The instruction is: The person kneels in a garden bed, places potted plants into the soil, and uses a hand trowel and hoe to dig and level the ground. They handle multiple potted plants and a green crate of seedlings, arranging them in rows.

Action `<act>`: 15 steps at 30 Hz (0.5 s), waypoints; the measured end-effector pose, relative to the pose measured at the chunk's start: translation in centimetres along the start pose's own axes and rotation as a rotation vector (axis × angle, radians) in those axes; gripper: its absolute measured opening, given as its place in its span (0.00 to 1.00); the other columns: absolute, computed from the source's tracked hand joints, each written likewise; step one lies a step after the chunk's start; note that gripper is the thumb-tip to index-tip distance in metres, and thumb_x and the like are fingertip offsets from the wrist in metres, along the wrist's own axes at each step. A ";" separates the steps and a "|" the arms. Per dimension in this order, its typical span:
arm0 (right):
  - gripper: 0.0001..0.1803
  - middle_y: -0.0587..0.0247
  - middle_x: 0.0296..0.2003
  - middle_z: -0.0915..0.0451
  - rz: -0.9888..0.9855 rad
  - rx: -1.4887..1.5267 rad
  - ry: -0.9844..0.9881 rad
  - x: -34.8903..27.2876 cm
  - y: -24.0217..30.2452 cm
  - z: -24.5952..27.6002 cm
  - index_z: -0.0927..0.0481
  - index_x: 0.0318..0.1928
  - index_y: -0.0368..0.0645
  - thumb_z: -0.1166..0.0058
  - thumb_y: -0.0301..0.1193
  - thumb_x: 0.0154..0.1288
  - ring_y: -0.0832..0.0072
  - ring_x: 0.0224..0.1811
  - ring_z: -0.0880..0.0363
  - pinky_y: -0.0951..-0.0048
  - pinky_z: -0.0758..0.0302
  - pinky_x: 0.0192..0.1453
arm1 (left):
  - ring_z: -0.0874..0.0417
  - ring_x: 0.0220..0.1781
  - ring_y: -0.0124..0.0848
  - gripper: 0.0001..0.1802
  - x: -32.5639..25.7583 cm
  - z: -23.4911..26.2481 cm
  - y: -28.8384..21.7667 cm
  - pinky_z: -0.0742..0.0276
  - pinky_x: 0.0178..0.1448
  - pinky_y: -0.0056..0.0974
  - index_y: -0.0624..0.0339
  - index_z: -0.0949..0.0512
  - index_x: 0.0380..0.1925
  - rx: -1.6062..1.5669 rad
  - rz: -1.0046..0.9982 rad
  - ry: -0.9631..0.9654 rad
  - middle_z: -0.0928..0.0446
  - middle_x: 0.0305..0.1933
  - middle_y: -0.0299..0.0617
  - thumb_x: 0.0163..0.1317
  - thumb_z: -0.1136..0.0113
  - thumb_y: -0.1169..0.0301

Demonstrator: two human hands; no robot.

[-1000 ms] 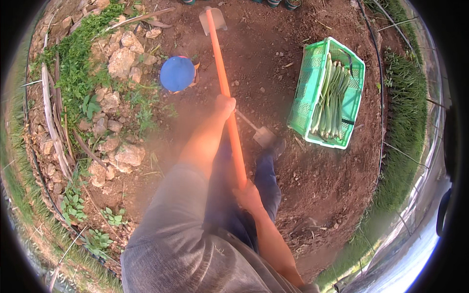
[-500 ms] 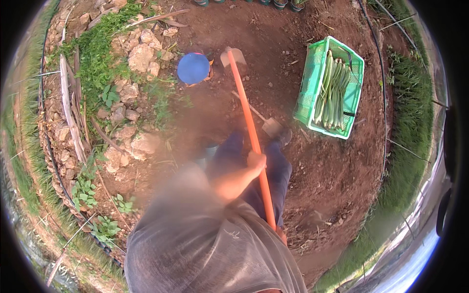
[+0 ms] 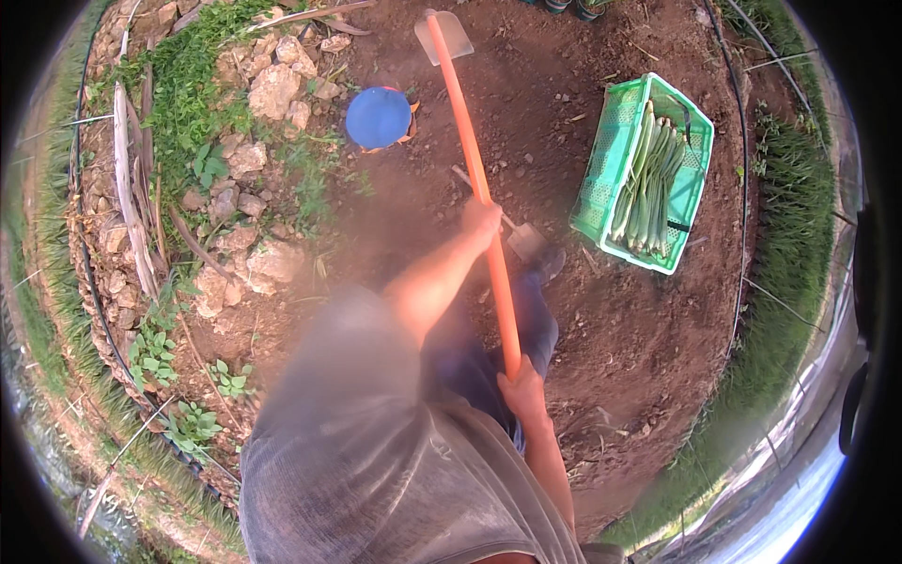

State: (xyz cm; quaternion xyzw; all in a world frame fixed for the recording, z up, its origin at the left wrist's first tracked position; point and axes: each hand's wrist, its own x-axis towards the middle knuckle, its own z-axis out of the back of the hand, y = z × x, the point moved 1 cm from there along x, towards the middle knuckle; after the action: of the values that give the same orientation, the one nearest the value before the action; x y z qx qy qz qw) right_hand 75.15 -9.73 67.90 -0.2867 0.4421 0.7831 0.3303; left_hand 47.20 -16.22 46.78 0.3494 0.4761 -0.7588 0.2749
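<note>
I hold a hoe with a long orange handle (image 3: 477, 179) and a pale metal blade (image 3: 444, 36) that reaches out over the brown soil ahead of me. My left hand (image 3: 481, 220) grips the handle near its middle. My right hand (image 3: 522, 387) grips the handle's near end, close to my body. My grey shirt and dark trousers fill the lower middle of the view.
A green plastic crate (image 3: 601, 169) of long green stalks sits on the soil to the right. A round blue lid or dish (image 3: 378, 117) lies ahead on the left. A bank of pale stones (image 3: 274, 89) and weeds runs along the left. Grass borders the right.
The hoe was drawn back toward me half a second ago, and now its blade is stretched far forward again. My left hand has moved back up the handle.
</note>
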 end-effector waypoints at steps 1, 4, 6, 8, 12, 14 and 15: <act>0.23 0.32 0.35 0.19 -0.057 -0.012 0.052 1.4 1.3 -1.1 0.28 0.49 0.34 0.41 0.35 0.57 0.38 0.42 0.19 0.46 0.22 0.46 | 0.16 0.21 0.39 0.09 2.4 1.1 -0.7 0.22 0.23 0.42 0.69 0.22 0.26 -0.013 0.050 -0.052 0.20 0.20 0.48 0.58 0.44 0.73; 0.22 0.32 0.35 0.19 -0.024 -0.020 0.117 2.2 2.8 -2.4 0.29 0.47 0.33 0.42 0.36 0.59 0.38 0.42 0.19 0.46 0.22 0.47 | 0.18 0.19 0.40 0.07 4.2 2.9 1.7 0.24 0.21 0.43 0.71 0.22 0.26 -0.049 0.113 -0.100 0.21 0.20 0.50 0.56 0.44 0.76; 0.20 0.33 0.34 0.18 -0.152 -0.171 0.184 -0.3 1.6 -1.7 0.30 0.46 0.34 0.43 0.35 0.59 0.38 0.41 0.19 0.45 0.22 0.47 | 0.23 0.14 0.38 0.07 1.7 3.0 5.7 0.28 0.17 0.43 0.70 0.25 0.23 -0.202 0.175 -0.058 0.26 0.16 0.45 0.56 0.42 0.76; 0.20 0.33 0.33 0.18 -0.243 -0.234 0.252 -4.1 -0.4 -1.0 0.30 0.46 0.36 0.42 0.36 0.59 0.39 0.41 0.18 0.44 0.23 0.47 | 0.27 0.12 0.36 0.07 -2.1 3.6 9.4 0.31 0.15 0.42 0.64 0.28 0.22 -0.352 0.259 -0.038 0.30 0.15 0.42 0.56 0.41 0.77; 0.20 0.34 0.31 0.19 -0.363 -0.191 0.313 -11.1 -3.3 0.5 0.29 0.46 0.38 0.40 0.38 0.61 0.40 0.40 0.18 0.46 0.23 0.43 | 0.27 0.13 0.36 0.07 -9.6 3.7 12.1 0.28 0.16 0.44 0.67 0.27 0.25 -0.324 0.356 -0.009 0.29 0.16 0.43 0.58 0.40 0.75; 0.20 0.35 0.31 0.19 -0.367 -0.183 0.290 -14.0 -3.7 2.0 0.28 0.47 0.39 0.40 0.39 0.61 0.41 0.40 0.18 0.48 0.24 0.40 | 0.27 0.12 0.36 0.07 -13.4 3.0 12.2 0.28 0.16 0.44 0.66 0.28 0.26 -0.355 0.462 0.020 0.29 0.18 0.43 0.59 0.42 0.75; 0.20 0.35 0.31 0.19 -0.346 -0.160 0.259 -15.2 -3.8 2.6 0.27 0.47 0.40 0.40 0.39 0.61 0.41 0.40 0.18 0.48 0.24 0.39 | 0.27 0.13 0.36 0.06 -14.9 2.8 12.2 0.28 0.16 0.44 0.65 0.29 0.27 -0.360 0.498 0.052 0.29 0.18 0.43 0.59 0.42 0.75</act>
State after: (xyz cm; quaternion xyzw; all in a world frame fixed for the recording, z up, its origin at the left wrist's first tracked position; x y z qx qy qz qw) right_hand 87.05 -9.99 78.44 -0.4817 0.3615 0.7039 0.3765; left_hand 64.62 -22.31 52.96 0.4204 0.5095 -0.5620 0.4977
